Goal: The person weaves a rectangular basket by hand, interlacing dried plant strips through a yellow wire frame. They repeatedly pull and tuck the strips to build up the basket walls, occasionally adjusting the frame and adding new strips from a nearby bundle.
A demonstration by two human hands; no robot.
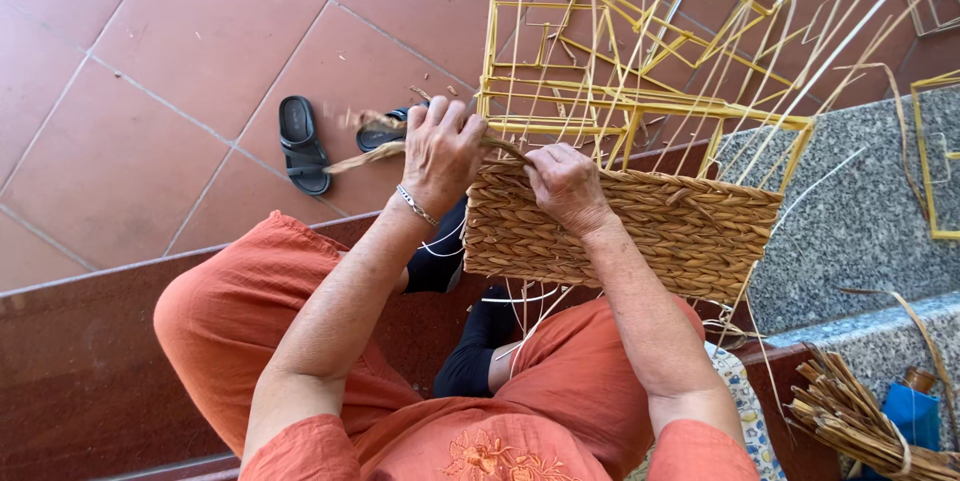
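Half-woven basket (625, 226) sits in front of me at lap height, its plaited straw wall finished along the lower part and its yellow wire frame (640, 91) with thin upright stakes standing bare above the weave. I see it propped between my knees and the edge of the grey granite ledge (850, 211) on the right. My left hand (440, 151) is closed around a twisted straw strand (370, 153) at the basket's upper left corner; the strand runs out leftward past my fingers and ends frayed over the floor. My right hand (565, 186) is pinched shut on the same strand where it meets the top row of the weave, knuckles up, just beside the left hand but not touching it. A thin bracelet (415, 206) rings my left wrist. Orange trousers (230, 321) cover both my legs, and dark sleeves or leggings show between them under the basket. Below on the red tiled floor (150, 51) lie a pair of black sandals (303, 144), one partly hidden behind my left hand. A bundle of dry straw (850, 421) lies at the lower right, next to a blue object (912, 411) I cannot identify. More empty wire frames (935, 151) stand at the right edge
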